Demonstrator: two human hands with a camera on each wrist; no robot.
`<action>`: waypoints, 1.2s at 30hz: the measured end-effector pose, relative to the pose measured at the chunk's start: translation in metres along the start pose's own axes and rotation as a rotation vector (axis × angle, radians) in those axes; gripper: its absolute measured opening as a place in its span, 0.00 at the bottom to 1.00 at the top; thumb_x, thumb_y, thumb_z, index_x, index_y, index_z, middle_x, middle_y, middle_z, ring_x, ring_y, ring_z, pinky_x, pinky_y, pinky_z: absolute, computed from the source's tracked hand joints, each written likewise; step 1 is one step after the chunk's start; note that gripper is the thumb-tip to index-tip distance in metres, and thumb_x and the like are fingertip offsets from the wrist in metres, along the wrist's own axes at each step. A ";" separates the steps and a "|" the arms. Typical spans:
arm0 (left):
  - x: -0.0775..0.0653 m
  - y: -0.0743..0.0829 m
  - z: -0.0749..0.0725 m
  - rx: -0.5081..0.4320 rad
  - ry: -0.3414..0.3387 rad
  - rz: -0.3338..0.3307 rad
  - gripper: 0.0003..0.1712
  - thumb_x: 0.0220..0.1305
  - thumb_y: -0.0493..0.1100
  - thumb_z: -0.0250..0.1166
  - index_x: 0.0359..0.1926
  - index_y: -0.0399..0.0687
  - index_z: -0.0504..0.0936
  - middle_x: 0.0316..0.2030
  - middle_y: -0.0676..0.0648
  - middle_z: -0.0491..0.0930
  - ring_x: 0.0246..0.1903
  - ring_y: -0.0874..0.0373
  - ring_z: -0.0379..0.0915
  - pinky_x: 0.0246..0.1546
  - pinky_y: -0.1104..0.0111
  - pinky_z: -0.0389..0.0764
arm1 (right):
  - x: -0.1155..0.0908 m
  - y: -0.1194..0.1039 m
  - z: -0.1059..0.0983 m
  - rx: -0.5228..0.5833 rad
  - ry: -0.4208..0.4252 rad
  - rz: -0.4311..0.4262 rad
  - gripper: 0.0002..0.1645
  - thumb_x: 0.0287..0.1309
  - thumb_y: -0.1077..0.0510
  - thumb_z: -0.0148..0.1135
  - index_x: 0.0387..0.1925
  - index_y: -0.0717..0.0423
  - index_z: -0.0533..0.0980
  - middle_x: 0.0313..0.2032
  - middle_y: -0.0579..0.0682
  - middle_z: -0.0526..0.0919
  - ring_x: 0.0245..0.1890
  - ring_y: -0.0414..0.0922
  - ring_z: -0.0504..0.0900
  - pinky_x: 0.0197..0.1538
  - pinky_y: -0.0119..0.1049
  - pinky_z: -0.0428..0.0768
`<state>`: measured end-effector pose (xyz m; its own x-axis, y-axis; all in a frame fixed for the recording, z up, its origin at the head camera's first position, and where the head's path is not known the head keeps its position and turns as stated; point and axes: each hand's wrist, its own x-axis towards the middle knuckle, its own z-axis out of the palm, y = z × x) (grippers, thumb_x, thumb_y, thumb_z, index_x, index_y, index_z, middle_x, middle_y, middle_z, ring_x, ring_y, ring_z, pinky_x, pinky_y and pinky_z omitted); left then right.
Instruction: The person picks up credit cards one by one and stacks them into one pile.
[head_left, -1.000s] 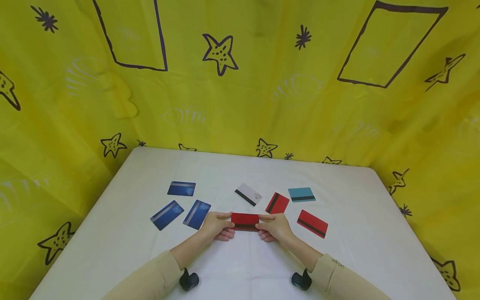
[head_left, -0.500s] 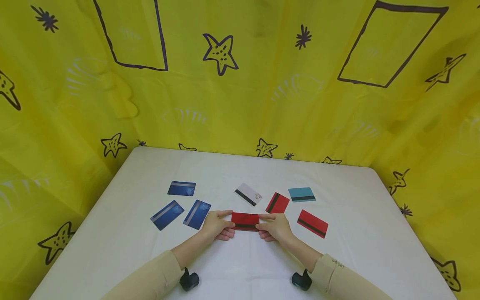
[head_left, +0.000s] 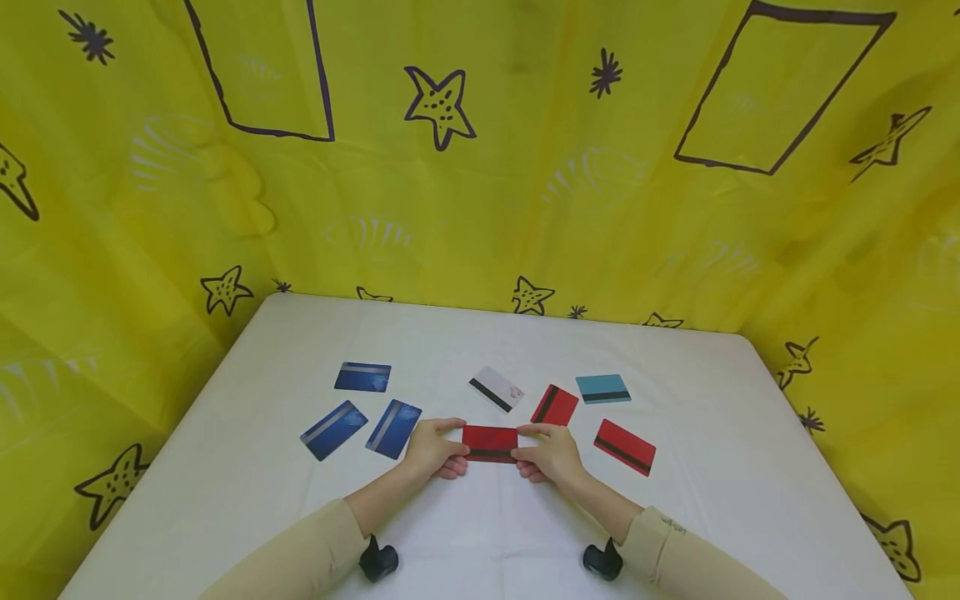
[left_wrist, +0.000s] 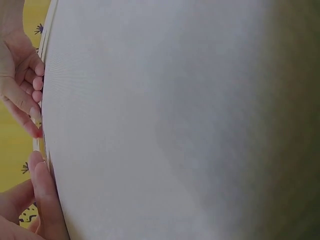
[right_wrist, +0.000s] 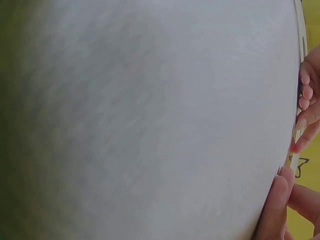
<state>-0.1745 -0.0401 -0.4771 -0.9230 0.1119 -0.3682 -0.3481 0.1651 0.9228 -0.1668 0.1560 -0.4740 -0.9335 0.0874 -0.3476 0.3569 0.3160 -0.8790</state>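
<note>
A red card (head_left: 490, 443) with a dark stripe along its near side lies level between the two hands in the head view. The left hand (head_left: 432, 450) pinches its left end between thumb and fingers. At the right end, the right hand (head_left: 549, 454) grips it the same way. In the left wrist view the fingers of the left hand (left_wrist: 42, 200) show at the lower left, while the right wrist view has the right hand (right_wrist: 280, 205) at its lower right. The card is barely visible edge-on in both wrist views.
Left on the white table (head_left: 495, 533) lie blue cards (head_left: 363, 377), (head_left: 334, 430) and a third blue card (head_left: 393, 429). Beyond the hands are a white card (head_left: 497, 389), a red card (head_left: 556, 404) and a teal card (head_left: 603, 389). Another red card (head_left: 626, 447) lies right.
</note>
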 end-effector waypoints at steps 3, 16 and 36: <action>0.002 -0.001 0.000 -0.005 0.005 -0.002 0.27 0.52 0.28 0.63 0.56 0.35 0.72 0.12 0.43 0.78 0.08 0.60 0.74 0.10 0.73 0.75 | 0.000 0.000 0.000 -0.002 -0.001 -0.001 0.23 0.46 0.64 0.68 0.47 0.62 0.76 0.15 0.54 0.80 0.12 0.44 0.78 0.17 0.31 0.78; 0.002 -0.003 0.001 -0.024 0.018 -0.008 0.27 0.53 0.29 0.63 0.56 0.35 0.72 0.12 0.45 0.78 0.09 0.61 0.74 0.11 0.72 0.76 | -0.001 -0.003 -0.001 0.009 -0.013 0.013 0.23 0.47 0.64 0.67 0.48 0.63 0.75 0.14 0.53 0.79 0.12 0.43 0.78 0.16 0.30 0.77; 0.046 0.053 -0.029 -0.100 0.039 -0.084 0.24 0.60 0.45 0.59 0.54 0.36 0.73 0.31 0.38 0.83 0.24 0.52 0.81 0.29 0.65 0.82 | 0.009 -0.033 -0.014 0.426 -0.017 0.110 0.24 0.64 0.58 0.49 0.58 0.67 0.64 0.48 0.63 0.75 0.28 0.41 0.82 0.38 0.34 0.82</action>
<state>-0.2400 -0.0551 -0.4418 -0.8948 0.0638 -0.4419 -0.4374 0.0735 0.8963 -0.1879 0.1591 -0.4436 -0.8898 0.0821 -0.4489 0.4393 -0.1121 -0.8913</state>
